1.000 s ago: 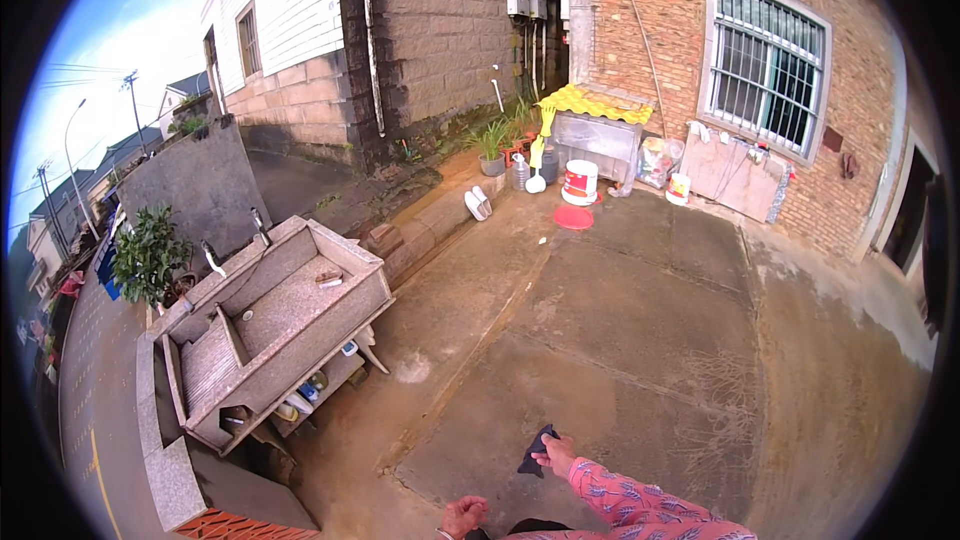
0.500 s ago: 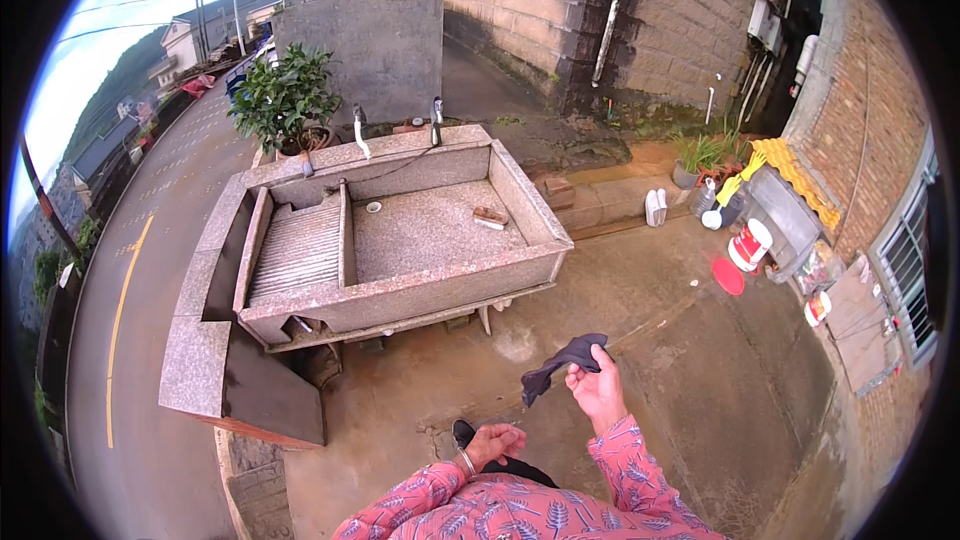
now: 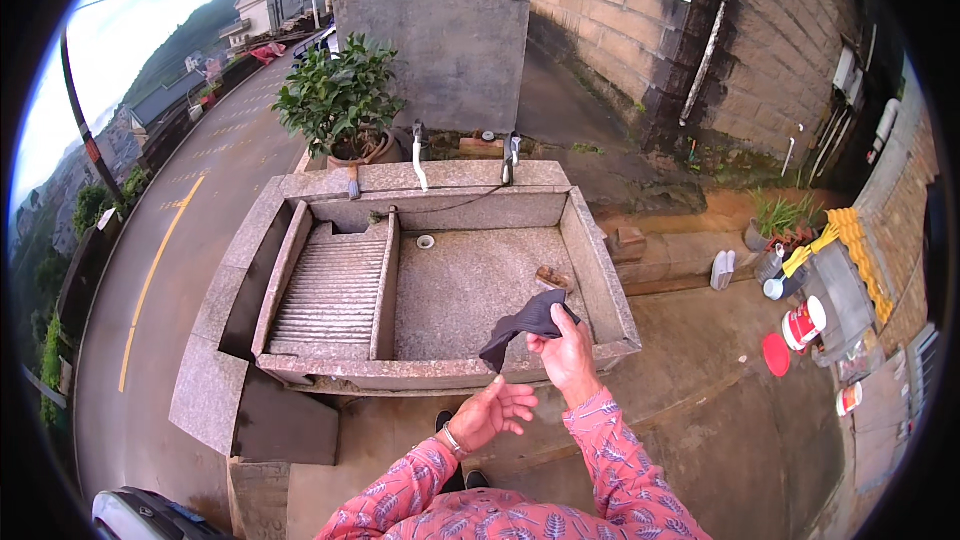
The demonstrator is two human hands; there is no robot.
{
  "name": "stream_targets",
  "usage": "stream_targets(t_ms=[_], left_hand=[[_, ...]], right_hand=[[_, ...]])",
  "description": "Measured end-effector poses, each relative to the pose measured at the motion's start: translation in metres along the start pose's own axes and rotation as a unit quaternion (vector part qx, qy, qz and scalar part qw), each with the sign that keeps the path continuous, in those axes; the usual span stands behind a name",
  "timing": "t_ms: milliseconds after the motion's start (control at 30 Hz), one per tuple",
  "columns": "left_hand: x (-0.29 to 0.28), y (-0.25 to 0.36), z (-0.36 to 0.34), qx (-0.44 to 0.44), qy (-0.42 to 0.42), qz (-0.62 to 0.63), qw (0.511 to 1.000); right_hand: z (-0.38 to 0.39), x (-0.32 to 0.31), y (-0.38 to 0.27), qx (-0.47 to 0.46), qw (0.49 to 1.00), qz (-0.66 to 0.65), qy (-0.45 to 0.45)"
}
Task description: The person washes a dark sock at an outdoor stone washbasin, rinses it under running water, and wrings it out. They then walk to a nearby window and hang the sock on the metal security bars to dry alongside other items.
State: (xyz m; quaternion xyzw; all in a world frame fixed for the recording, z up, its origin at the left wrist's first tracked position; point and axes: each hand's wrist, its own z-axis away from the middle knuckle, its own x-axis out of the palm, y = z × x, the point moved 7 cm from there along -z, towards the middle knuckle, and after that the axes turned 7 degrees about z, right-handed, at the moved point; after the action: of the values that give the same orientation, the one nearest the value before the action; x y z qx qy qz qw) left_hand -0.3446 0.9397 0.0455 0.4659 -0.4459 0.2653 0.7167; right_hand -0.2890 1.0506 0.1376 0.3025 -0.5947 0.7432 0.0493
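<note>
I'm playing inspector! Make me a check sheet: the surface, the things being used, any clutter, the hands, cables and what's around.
Surface: speckled stone sink, with a ribbed washboard section on its left.
Things in use: dark cloth, held up near the sink's front edge.
Clutter: small brown-and-white object in the basin's right side; kind unclear.
Hands: right hand grips the cloth; left hand is open by its lower end, contact unclear.
Cables: thin dark line along the sink's back; cable or hose, unclear.
Surroundings: potted plant behind, road left, red-and-white bucket right.
</note>
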Motion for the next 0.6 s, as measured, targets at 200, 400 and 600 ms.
stream_targets(t_ms=[200, 400, 600], left_hand=[[-0.025, 0.089, -0.064, -0.003, -0.009, 0.017, 1.000], [-0.065, 0.143, -0.129, -0.018, -0.023, 0.131, 0.991], [-0.128, 0.146, -0.182, -0.017, -0.041, 0.297, 0.954]], right_hand=[[-0.088, 0.008, 0.021, 0.024, 0.983, 0.178, 0.025], [-0.176, 0.023, 0.043, 0.049, 0.905, 0.423, 0.011], [-0.208, -0.008, 0.098, 0.106, 0.889, 0.446, 0.009]])
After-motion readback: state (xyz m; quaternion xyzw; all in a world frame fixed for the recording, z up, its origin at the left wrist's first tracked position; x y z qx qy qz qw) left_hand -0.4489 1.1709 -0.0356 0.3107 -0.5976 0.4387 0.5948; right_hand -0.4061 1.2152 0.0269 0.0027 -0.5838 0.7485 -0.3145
